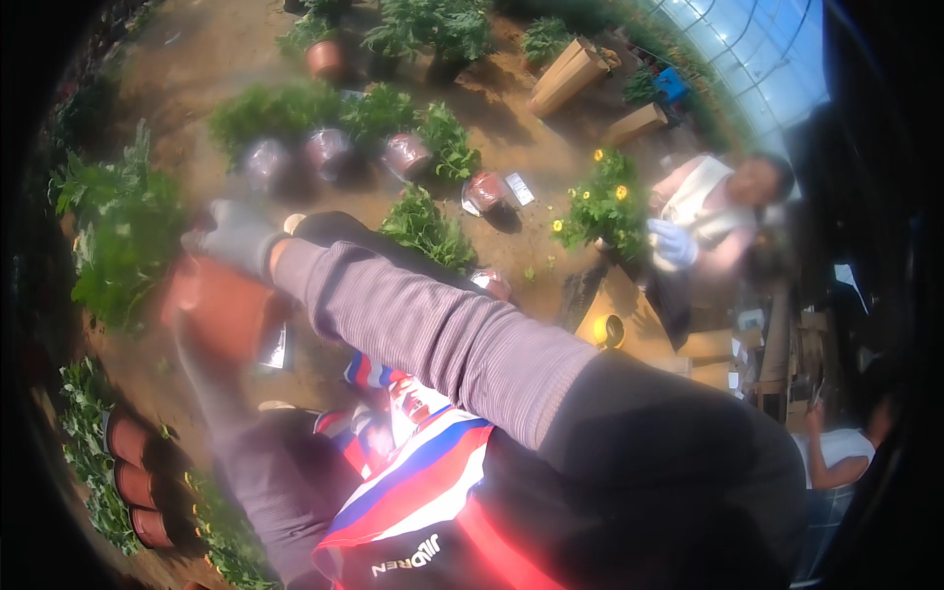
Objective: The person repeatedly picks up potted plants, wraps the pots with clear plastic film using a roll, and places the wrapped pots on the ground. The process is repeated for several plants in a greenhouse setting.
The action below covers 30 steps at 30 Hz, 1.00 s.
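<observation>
A reddish-brown plastic pot (221, 310) lies tipped sideways at the left, its leafy green plant (118, 241) pointing left. My right hand (236, 236), in a grey glove, reaches across and has its fingers closed over the pot's upper side near the rim. Against the pot's lower left side is my left hand (189, 339), smeared by motion, its fingers not distinct. A white printed label (276, 346) shows beside the pot's base.
Several potted plants lie on the brown soil, some pots (405, 154) wrapped in clear plastic. Brown pots (147, 526) lie at lower left. A co-worker (723, 202) at right handles a yellow-flowered plant (600, 202). Yellow tape (610, 331) and cardboard (570, 74) are nearby.
</observation>
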Available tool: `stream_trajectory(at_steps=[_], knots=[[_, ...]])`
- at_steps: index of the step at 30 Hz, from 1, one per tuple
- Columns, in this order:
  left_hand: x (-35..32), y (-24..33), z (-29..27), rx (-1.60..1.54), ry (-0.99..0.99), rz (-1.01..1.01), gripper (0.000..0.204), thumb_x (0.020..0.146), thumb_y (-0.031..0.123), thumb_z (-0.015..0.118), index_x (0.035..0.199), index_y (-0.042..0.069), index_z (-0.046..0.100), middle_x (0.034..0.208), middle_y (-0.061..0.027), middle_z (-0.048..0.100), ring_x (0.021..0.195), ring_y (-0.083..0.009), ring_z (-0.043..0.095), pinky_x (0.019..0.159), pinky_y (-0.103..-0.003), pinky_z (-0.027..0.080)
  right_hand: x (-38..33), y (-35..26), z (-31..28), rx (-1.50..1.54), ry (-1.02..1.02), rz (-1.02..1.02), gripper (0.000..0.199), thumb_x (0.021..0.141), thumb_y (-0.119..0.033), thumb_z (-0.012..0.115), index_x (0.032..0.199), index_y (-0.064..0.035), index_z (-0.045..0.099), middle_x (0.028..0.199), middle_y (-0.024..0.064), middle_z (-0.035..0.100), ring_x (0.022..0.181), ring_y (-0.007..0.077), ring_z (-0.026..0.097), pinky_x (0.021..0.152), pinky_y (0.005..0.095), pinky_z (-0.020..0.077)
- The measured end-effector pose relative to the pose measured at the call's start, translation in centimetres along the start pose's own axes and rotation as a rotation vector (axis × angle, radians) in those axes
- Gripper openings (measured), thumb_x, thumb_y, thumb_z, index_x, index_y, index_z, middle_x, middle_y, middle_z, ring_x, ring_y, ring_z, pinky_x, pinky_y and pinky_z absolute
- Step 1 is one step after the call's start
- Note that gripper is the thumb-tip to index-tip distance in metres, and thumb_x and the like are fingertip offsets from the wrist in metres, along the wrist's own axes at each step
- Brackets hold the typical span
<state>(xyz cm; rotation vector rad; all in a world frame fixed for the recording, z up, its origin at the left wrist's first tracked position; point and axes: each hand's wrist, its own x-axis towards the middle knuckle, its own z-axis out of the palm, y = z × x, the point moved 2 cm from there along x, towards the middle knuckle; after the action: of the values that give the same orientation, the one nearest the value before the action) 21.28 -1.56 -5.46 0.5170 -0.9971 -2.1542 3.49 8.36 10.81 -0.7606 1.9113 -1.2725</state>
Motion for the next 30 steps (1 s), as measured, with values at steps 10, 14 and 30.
stream_trajectory(at_steps=[10,14,30], knots=[[-0.9,3.5,4.1,-0.294,-0.157,0.016,0.056,0.099,0.037,0.052,0.142,0.000,0.049,0.140,-0.0117,0.055,0.127,-0.0239,0.053,0.109,-0.038,0.041,-1.2,-2.5,1.5,-0.215,0.068,-0.217,0.044,0.088,-0.039,0.070,0.114,-0.0036,0.062,0.111,0.0206,0.068,0.107,0.0359,0.065,0.094,0.0438,0.0488],[-2.0,3.7,4.7,-0.486,-0.021,-0.059,0.051,0.092,0.029,0.063,0.129,-0.005,0.059,0.127,-0.0142,0.064,0.115,-0.0263,0.062,0.104,-0.037,0.047,-1.7,-3.3,2.9,-0.208,0.092,-0.344,0.061,0.088,-0.046,0.072,0.120,0.0030,0.056,0.116,0.0216,0.066,0.113,0.0288,0.063,0.095,0.0378,0.0487],[-4.0,6.5,4.9,-0.140,0.204,0.255,0.036,0.092,0.015,0.064,0.124,0.000,0.060,0.116,-0.0100,0.066,0.103,-0.0200,0.065,0.093,-0.034,0.053,-1.2,-5.2,6.6,-0.256,-0.246,-0.599,0.040,0.078,-0.016,0.075,0.110,-0.0023,0.055,0.102,0.0070,0.061,0.097,0.0154,0.057,0.089,0.0308,0.0476]])
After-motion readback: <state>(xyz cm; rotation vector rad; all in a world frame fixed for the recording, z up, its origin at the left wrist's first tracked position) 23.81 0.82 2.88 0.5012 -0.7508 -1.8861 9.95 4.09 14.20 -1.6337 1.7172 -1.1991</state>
